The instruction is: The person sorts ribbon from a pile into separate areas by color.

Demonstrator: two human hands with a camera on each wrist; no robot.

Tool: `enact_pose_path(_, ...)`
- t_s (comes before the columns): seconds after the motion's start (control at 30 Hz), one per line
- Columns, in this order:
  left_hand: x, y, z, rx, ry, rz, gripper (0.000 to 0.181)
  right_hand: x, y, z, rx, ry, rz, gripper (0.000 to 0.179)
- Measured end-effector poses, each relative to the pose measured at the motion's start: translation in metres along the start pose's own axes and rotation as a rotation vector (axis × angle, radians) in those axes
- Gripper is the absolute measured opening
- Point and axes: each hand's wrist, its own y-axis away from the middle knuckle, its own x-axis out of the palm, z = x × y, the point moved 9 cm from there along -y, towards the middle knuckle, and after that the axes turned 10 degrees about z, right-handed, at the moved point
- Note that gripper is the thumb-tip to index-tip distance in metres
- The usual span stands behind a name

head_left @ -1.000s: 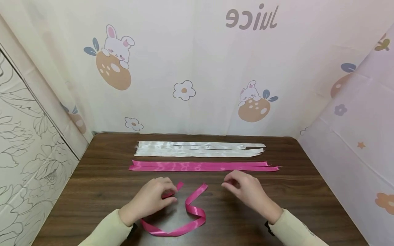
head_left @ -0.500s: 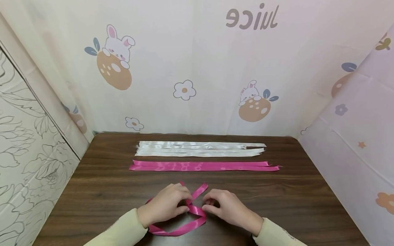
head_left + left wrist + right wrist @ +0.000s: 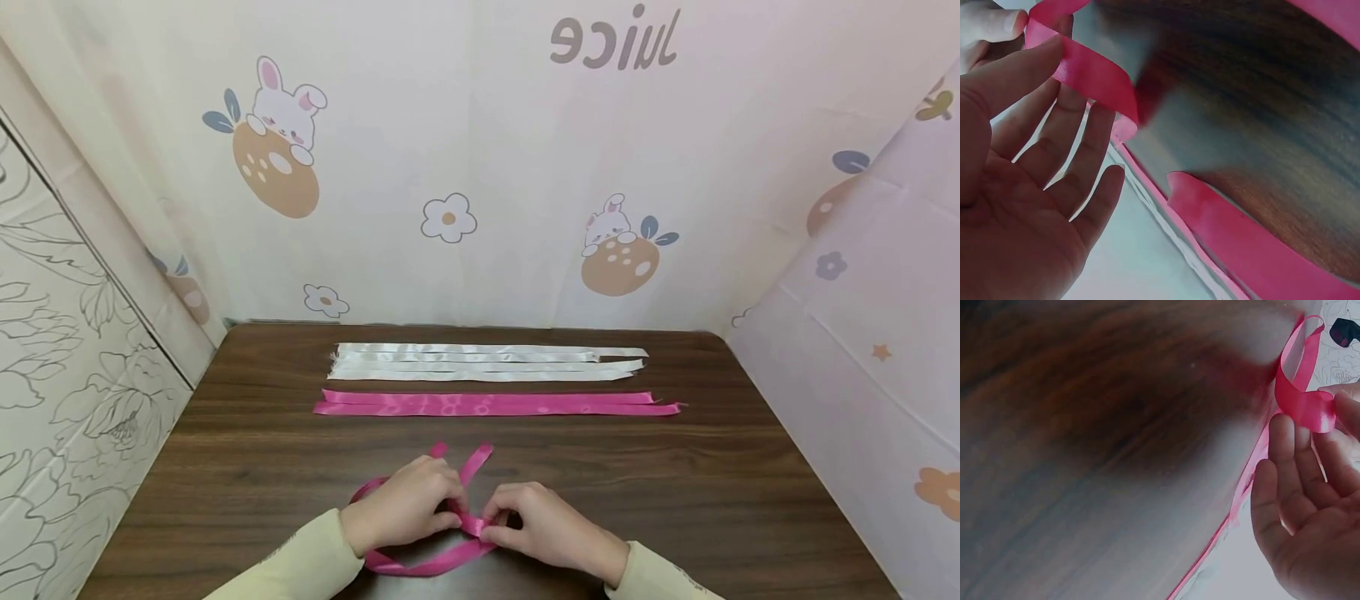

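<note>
A loose pink satin ribbon [image 3: 423, 568] lies in a rough loop near the table's front, its two ends pointing away from the person. My left hand [image 3: 408, 504] pinches a stretch of it between thumb and index finger; the other fingers are spread behind the ribbon [image 3: 1097, 78] in the left wrist view. Close beside it, my right hand [image 3: 543, 525] pinches the same ribbon with thumb and forefinger. In the right wrist view, the ribbon [image 3: 1304, 406] curls up from the table to those fingertips. A short twisted stretch spans between both hands.
Behind the hands, two pink ribbons [image 3: 480, 406] lie flat side by side. Farther back, several white ribbons [image 3: 472, 367] are laid parallel on the dark wooden table [image 3: 720, 475]. A printed curtain [image 3: 480, 150] hangs along the table's back edge.
Both hands have come toward each other, the left moving right and the right moving left and nearer the person. The right hand, earlier holding nothing, now grips the loose pink ribbon.
</note>
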Motion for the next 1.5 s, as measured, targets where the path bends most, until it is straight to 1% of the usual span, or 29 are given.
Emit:
enact_pose_path(0.1,-0.002,0.001,-0.002,0.005,-0.011,-0.007,0.003,-0.002,0.002,0.004,-0.016,0.039,-0.007,0.008)
enact_pose_path(0.27,-0.010,0.007,-0.006,0.015,-0.041,-0.051,0.006,-0.012,0.008,0.012,-0.025,0.098,-0.053,0.008)
enact_pose_path(0.37,-0.017,0.012,-0.007,0.025,-0.037,-0.082,0.006,-0.020,0.014,0.016,-0.030,0.104,-0.075,0.008)
enact_pose_path(0.5,-0.028,0.020,-0.006,0.031,-0.010,-0.125,0.006,-0.030,0.023,0.019,-0.051,0.122,-0.120,0.008)
enact_pose_path(0.67,-0.043,0.033,0.000,0.036,0.022,-0.193,0.006,-0.045,0.038,0.020,-0.063,0.192,-0.210,0.010)
enact_pose_path(0.77,-0.051,0.040,0.006,0.028,0.053,-0.225,0.006,-0.053,0.045,0.018,-0.042,0.207,-0.235,0.010)
enact_pose_path(0.9,-0.061,0.049,0.014,0.000,0.108,-0.248,0.003,-0.062,0.051,0.017,-0.037,0.226,-0.266,0.010)
enact_pose_path(1.07,-0.070,0.057,0.021,-0.029,0.141,-0.278,0.004,-0.073,0.057,0.021,-0.057,0.272,-0.327,0.013)
enact_pose_path(1.17,-0.075,0.060,0.023,-0.032,0.141,-0.312,0.004,-0.078,0.059,0.024,-0.056,0.282,-0.337,0.013)
enact_pose_path(1.27,-0.080,0.065,0.024,-0.023,0.141,-0.360,0.007,-0.081,0.061,0.026,-0.052,0.284,-0.339,0.012)
enact_pose_path(1.37,-0.085,0.071,0.027,-0.016,0.166,-0.405,0.010,-0.083,0.062,0.028,-0.047,0.294,-0.344,0.014)
enact_pose_path(1.5,-0.091,0.079,0.034,-0.019,0.195,-0.444,0.014,-0.087,0.066,0.030,-0.062,0.309,-0.350,0.018)
